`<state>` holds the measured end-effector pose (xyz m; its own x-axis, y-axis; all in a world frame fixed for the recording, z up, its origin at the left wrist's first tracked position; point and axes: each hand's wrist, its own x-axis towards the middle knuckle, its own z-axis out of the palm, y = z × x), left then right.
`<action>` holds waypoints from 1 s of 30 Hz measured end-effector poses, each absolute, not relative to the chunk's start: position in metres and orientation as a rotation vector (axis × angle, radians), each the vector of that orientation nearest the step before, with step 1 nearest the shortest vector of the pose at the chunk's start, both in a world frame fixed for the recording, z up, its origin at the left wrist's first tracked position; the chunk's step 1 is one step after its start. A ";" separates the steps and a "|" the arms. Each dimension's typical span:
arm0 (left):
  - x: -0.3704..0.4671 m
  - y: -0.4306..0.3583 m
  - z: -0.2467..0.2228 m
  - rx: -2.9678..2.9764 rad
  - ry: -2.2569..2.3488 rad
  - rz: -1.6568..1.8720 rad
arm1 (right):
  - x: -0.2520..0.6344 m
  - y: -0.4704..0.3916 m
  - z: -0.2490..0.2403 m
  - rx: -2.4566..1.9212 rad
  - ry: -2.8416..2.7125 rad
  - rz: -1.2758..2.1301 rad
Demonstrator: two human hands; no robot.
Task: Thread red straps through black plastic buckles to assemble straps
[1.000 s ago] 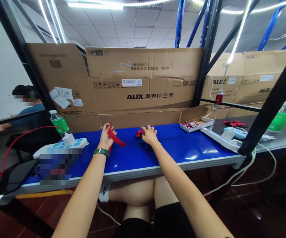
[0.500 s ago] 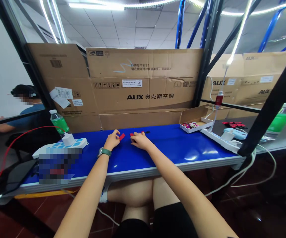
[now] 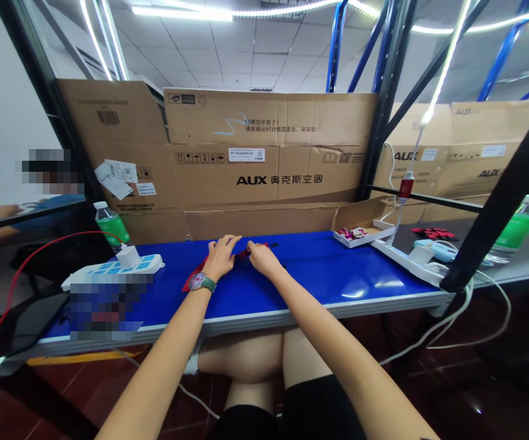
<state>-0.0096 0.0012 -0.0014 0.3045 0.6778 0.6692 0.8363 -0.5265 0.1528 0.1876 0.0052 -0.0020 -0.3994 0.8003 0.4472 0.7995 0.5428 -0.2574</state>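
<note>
1. The left hand (image 3: 221, 256) is palm down over the table (image 3: 310, 269), half open, its upper fingers stretched toward the right hand (image 3: 263, 260); whether it grips anything cannot be told.
2. The right hand faces it, just beside, fingers curled in and the fingertips closed on a red strip (image 3: 197, 269).
3. That strip shows in the gap between the hands and again beside the left wrist, angling toward the person; the left hand hides the stretch between, so whether it is one piece is unclear.
4. Half a second ago the hands were farther apart, with a short red end jutting from the left; now the left hand has moved inward and the face of its green-banded wristwatch (image 3: 196, 281) is turned up.
5. Just beyond the right hand lies a small black piece (image 3: 274, 245).
6. Farther out, right of the right hand, are an open white box (image 3: 367, 231) of small pieces and a power strip (image 3: 411, 266).
7. Left of the left hand are a second power strip (image 3: 149, 264) and, past it, a green-labelled bottle (image 3: 112, 223).
</note>
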 end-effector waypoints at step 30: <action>0.003 -0.002 0.004 -2.471 -1.192 -0.966 | 0.195 0.019 -0.003 -1.318 -1.945 0.249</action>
<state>0.0026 -0.0021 0.0043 0.4511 0.6101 0.6514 0.7633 -0.6419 0.0727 0.1949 0.0187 -0.0033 -0.1789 0.8600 0.4779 0.7119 0.4484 -0.5405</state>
